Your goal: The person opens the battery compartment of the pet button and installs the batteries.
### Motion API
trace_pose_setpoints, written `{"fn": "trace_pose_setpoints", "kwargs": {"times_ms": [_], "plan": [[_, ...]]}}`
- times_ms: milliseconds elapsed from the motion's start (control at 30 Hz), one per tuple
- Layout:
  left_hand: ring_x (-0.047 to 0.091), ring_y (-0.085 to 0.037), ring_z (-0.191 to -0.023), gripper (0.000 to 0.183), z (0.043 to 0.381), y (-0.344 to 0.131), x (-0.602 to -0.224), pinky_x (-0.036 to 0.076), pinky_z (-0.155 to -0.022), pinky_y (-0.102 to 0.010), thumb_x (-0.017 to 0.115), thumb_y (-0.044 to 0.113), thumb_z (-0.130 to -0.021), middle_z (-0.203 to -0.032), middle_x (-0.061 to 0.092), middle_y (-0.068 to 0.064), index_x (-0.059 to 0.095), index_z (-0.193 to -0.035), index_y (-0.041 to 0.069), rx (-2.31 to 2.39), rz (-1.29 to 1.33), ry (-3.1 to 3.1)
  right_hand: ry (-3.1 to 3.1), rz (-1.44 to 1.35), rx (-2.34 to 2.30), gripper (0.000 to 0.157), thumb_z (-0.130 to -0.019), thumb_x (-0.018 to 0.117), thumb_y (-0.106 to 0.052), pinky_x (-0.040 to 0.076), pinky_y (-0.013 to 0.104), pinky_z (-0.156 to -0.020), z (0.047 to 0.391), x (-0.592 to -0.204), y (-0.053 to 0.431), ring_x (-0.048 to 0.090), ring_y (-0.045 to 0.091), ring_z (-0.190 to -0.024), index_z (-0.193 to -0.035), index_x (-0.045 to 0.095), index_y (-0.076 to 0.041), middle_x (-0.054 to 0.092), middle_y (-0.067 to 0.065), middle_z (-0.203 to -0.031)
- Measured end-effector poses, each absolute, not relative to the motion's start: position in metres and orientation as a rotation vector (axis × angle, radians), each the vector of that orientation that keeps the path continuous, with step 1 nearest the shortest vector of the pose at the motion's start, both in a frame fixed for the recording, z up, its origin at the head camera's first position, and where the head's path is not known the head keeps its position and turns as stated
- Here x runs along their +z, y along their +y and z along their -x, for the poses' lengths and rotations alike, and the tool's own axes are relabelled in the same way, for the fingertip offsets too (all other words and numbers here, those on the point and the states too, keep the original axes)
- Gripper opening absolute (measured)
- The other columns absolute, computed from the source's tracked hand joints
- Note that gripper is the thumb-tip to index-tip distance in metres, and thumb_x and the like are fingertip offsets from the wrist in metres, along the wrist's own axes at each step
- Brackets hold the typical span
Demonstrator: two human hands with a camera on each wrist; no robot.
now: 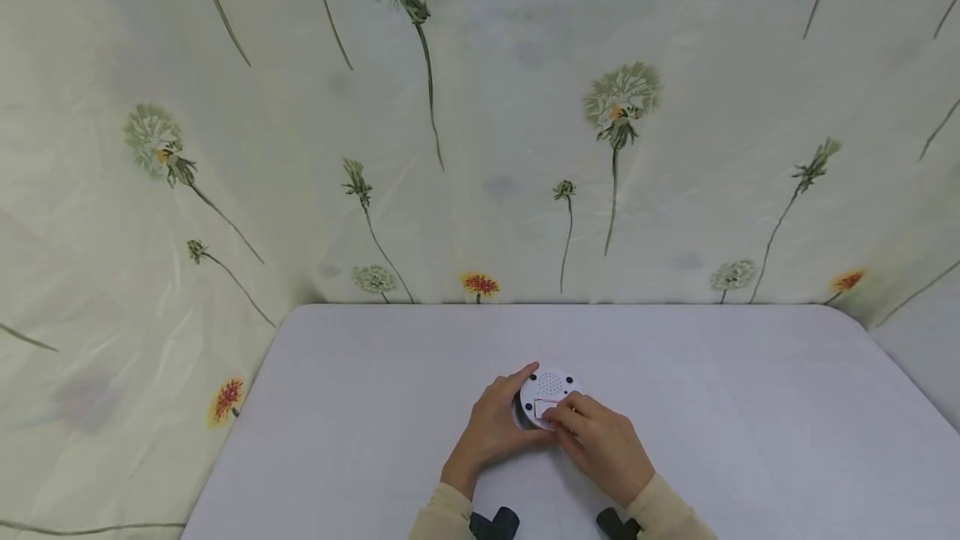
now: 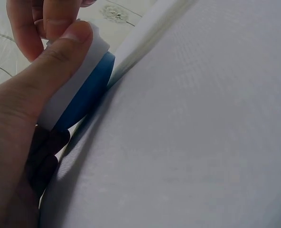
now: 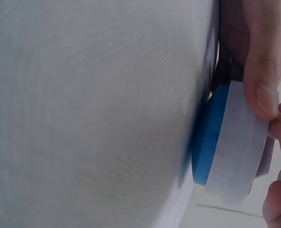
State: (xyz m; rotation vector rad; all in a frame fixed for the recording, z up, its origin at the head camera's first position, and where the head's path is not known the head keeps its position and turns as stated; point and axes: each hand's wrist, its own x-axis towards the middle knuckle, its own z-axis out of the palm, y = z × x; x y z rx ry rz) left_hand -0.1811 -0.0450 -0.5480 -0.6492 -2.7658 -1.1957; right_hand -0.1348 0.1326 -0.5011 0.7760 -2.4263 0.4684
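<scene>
A round device (image 1: 551, 390) with a white top and a blue base lies flat on the white table (image 1: 360, 407). Its top shows a grille of small holes and a small rectangular panel. My left hand (image 1: 517, 407) grips its left side, thumb on the white rim (image 2: 79, 80) above the blue base (image 2: 90, 95). My right hand (image 1: 561, 417) has curled fingers on the top at the rectangular panel. In the right wrist view a thumb (image 3: 261, 90) presses on the device (image 3: 235, 147) and fingertips touch its top face.
A floral cloth (image 1: 480, 148) with dandelion print hangs behind and to the left of the table. The table's far edge (image 1: 570, 304) meets it. Two dark wrist mounts (image 1: 495, 523) show at the bottom by my beige sleeves.
</scene>
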Motion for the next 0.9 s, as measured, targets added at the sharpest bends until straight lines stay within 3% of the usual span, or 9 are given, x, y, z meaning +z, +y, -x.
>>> {"fn": "trace_pose_setpoints", "kwargs": {"times_ms": [467,900], "plan": [[0.053,-0.012,-0.11,0.092,0.1809,-0.0452,-0.5447,0.045,-0.088,-0.034,0.078,0.058,-0.066,-0.136,0.053,0.008,0.037,-0.145,0.032,-1.214,0.645,-2.77,-2.471,-0.75,0.491,0.029,-0.065,0.083,-0.004,0.048,0.018,-0.059,0.1373,-0.4998,0.1309,0.05,-0.002,-0.068,-0.086,0.072,-0.021,0.057,-0.011,-0.081],[0.053,-0.011,-0.106,0.092,0.1809,-0.0442,-0.5453,0.045,-0.086,-0.03,0.078,0.058,-0.065,-0.131,0.057,0.005,0.038,-0.144,0.033,-1.197,0.617,-2.789,-2.474,-0.74,0.605,0.03,-0.063,0.083,0.0,0.043,0.015,-0.057,0.1384,-0.5015,0.1316,0.046,-0.003,-0.067,-0.083,0.073,-0.02,0.055,-0.011,-0.079]]}}
